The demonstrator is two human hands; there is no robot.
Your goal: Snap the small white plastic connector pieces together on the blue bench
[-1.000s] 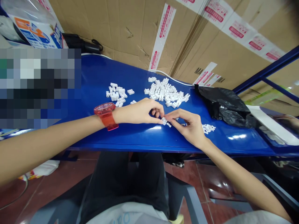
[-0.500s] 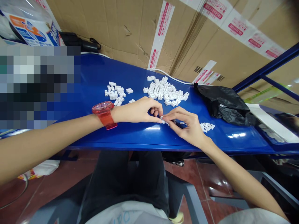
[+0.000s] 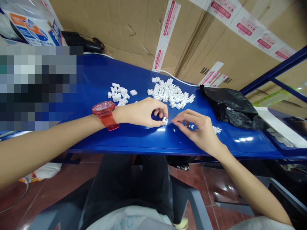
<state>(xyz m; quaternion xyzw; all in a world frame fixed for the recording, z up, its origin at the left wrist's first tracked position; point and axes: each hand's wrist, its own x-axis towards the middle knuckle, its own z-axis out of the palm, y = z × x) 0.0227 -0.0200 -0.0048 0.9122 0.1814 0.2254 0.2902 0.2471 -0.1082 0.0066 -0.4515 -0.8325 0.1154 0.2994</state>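
Observation:
My left hand [image 3: 150, 113], with a red watch [image 3: 104, 110] on its wrist, pinches a small white plastic block [image 3: 165, 120] between thumb and forefinger. The block shows dark slots or holes. Just to its right, my right hand [image 3: 196, 127] has thumb and forefinger pressed together, apart from the block. Whether a tiny piece sits in that pinch is too small to make out. Behind my hands lies a big pile of similar white blocks [image 3: 170, 92]. A smaller group of white blocks [image 3: 118, 94] is at the left. Small white pieces [image 3: 217, 129] lie beside and partly behind my right hand.
The blue table [image 3: 134, 140] has its front edge close to my lap. A black plastic bag [image 3: 230, 103] lies at the right, near a blue metal frame [image 3: 285, 89]. Large cardboard boxes [image 3: 124, 32] stand along the back, with a white cable [image 3: 178, 79] before them.
My right hand has drawn back a little to the right, away from the block. The left hand keeps its pinch, and the block now shows more fully.

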